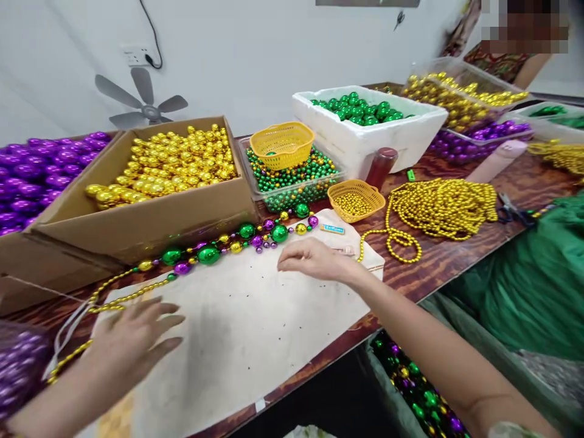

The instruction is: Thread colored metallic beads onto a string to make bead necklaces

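My left hand (pixel 139 340) is open over the left part of the white cloth (pixel 219 334), fingers spread, near a strand of gold beads (pixel 130 298). Above the cloth's right half is my right hand (pixel 312 258), its fingers bent and pressed together; whatever they hold, if anything, is hidden. Beyond both hands, a garland of green, purple and gold beads (pixel 208 254) lies along the cloth's far edge. A small blue-labelled item (pixel 332 229) rests just past my right hand. Partly behind my right wrist is a small pinkish item (pixel 344 250).
Cardboard boxes of purple balls (pixel 34 167) and gold balls (pixel 182 161) line the back left. Behind the cloth stand a clear bin (pixel 296 198), yellow baskets (pixel 356 204) and a foam box (pixel 383 137). Gold bead strands (pixel 444 207) and scissors (pixel 515 210) lie right. Another person (pixel 497 61) is beyond.
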### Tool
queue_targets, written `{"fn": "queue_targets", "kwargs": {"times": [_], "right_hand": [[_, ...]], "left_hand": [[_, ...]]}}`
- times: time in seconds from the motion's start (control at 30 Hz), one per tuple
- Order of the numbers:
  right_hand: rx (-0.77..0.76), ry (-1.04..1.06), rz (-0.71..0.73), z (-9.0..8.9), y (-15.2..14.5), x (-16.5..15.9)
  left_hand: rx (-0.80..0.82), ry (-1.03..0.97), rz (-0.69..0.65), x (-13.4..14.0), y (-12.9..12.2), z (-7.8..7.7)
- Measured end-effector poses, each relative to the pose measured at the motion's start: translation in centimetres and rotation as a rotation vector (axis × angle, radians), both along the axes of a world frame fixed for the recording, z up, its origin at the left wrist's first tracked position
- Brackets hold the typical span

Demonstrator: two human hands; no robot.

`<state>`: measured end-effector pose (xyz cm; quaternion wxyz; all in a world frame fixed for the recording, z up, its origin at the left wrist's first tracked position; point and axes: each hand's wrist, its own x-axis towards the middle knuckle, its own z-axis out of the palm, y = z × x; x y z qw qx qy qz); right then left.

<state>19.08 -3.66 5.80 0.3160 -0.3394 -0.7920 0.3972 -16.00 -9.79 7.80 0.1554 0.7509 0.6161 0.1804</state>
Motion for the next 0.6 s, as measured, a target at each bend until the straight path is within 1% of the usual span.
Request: {"fn": "queue_targets", "kwargs": {"times": [0.03,0.07,0.13,0.2,0.27,0.33,0.47,0.53,0.6], "right_hand": [[0.029,-0.037,-0.007,-0.3,-0.3,-0.6],[0.059,-0.074,-0.017,-0.5,-0.7,-1.3],[0.117,-0.153,-0.051,-0.8,-1.5,-2.4],[0.161,-0.238,-0.094,-1.1,-1.9,-2.7],[0.181,-0.32,-0.12,-1.5,-1.8,-1.8],[0.178,-0.405,-0.151,-2.1,-0.9,0.7],[0.134,-0.661,-0.323,-4.0,1.7,7.4],[0.11,-0.788,-0.347,-5.1,2.6,9.9],[0.098,-0.877,-0.329,-6.1,3.2,11.0]], "left_hand": [[-0.032,0.011,-0.072,2.0,0.2,-1.2],[-0.059,-0.03,-0.12,4.1,0.2,-2.3],[-0.08,-0.199,-0.155,8.4,0.1,-4.0],[-0.173,-0.387,-0.147,11.9,0.2,-5.1],[-0.278,-0.518,-0.087,13.7,0.5,-5.7],[-0.35,-0.569,-0.031,13.9,0.8,-6.1],[-0.412,-0.624,-0.016,11.9,1.1,-6.6],[-0.415,-0.647,-0.007,10.9,1.1,-6.8],[-0.407,-0.644,0.002,10.2,1.2,-6.9]]}}
